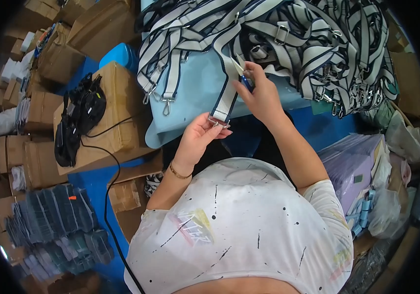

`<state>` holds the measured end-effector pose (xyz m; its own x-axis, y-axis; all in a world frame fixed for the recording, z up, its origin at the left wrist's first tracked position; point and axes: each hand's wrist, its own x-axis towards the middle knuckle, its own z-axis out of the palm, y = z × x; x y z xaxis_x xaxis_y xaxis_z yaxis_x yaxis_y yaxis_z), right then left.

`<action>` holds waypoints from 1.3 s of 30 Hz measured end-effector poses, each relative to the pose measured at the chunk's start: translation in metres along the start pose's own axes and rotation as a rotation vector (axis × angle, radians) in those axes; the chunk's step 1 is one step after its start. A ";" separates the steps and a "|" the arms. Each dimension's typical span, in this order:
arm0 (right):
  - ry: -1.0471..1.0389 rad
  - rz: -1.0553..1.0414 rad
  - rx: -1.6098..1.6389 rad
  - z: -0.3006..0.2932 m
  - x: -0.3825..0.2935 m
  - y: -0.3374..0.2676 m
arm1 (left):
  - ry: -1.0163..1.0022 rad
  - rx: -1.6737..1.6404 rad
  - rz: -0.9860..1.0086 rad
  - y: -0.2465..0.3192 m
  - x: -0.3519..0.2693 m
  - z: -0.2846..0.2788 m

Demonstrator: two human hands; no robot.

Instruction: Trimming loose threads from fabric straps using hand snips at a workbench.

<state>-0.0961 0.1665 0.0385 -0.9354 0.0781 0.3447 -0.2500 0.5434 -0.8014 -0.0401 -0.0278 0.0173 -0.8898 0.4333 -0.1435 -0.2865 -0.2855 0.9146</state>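
Note:
My left hand (203, 135) grips the metal clasp (218, 122) at the near end of a white webbing strap (226, 97) with navy edges. That strap runs up over the light blue table cover (195, 88) into a large tangled pile of similar straps (283, 36). To the right of the strap, my right hand (259, 92) holds small thread snips (245, 75) with blue handles, their blades pointing up and left beside the webbing. Two strap ends with metal snap hooks (167, 107) hang at the left part of the cover.
Black pouches (81, 117) lie on a cardboard box (116, 106) at left, near a blue plastic bin (119, 57). A black cable (106, 209) runs down beside me. Stacked cartons and bundled fabric (55, 213) stand left; plastic-wrapped purple items (353, 165) stand right.

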 end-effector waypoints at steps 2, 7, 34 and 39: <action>0.050 -0.059 -0.075 0.001 -0.008 0.001 | 0.007 -0.034 -0.032 -0.001 -0.001 -0.004; -0.039 0.066 0.092 -0.006 -0.049 0.014 | 0.041 -0.053 -0.056 -0.007 -0.004 -0.011; -0.311 -0.140 0.008 -0.017 -0.095 0.016 | -0.004 -0.174 -0.088 -0.016 -0.001 0.004; -0.238 -0.154 -0.020 -0.018 -0.097 0.020 | -0.025 -0.228 -0.092 -0.018 0.000 0.001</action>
<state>-0.0055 0.1851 -0.0023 -0.9197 -0.2043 0.3353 -0.3912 0.5506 -0.7375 -0.0340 -0.0218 0.0011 -0.8480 0.4865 -0.2102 -0.4412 -0.4282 0.7887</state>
